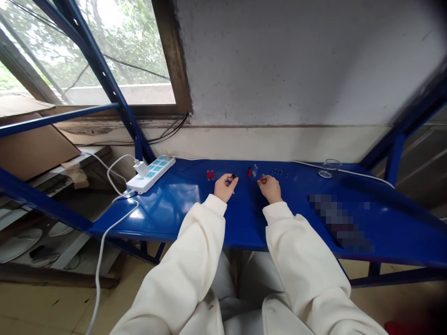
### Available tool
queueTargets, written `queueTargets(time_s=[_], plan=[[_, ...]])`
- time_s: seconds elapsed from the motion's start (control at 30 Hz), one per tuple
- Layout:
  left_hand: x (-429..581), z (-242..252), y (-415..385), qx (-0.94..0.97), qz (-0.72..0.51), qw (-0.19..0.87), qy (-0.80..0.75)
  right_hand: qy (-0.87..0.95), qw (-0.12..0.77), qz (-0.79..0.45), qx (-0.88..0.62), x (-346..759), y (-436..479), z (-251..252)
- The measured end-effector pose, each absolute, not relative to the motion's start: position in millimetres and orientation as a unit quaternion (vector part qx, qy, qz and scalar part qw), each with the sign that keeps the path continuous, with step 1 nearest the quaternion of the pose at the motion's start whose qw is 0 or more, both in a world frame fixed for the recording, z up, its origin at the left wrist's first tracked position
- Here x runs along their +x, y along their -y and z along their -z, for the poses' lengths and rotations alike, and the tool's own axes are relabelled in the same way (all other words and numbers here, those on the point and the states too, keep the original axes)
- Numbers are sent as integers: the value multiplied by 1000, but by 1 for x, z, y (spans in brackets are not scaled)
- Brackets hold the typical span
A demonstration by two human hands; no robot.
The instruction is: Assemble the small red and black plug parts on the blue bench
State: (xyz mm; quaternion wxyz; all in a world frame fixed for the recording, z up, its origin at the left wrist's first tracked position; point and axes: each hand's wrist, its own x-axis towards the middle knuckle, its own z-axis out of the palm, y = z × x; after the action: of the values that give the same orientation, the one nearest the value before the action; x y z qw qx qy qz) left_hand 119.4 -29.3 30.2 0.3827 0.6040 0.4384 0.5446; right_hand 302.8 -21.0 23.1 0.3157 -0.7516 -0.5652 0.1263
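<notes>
Pinching a small black piece [234, 176], the left hand [224, 188] is near two small red cylinders [208, 175]; whether the right hand [270, 188] grips anything, I cannot tell

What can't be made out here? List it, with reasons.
All in the head view:
Black item in the left hand: too small, partly covered by fingers.
Right hand: too small to tell what, if anything, its fingertips hold.
Small clear pieces on the blue table: too small to identify.
Long dark object at right: obscured by pixelation.
White cable: lower end cut off by the bottom edge.
</notes>
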Motion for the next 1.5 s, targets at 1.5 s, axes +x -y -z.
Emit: queueTargets(time_s=[1.5], plan=[[179,-15,-30,757,-296,145,-565,586,228,-84,-773,299,-5,-16]])
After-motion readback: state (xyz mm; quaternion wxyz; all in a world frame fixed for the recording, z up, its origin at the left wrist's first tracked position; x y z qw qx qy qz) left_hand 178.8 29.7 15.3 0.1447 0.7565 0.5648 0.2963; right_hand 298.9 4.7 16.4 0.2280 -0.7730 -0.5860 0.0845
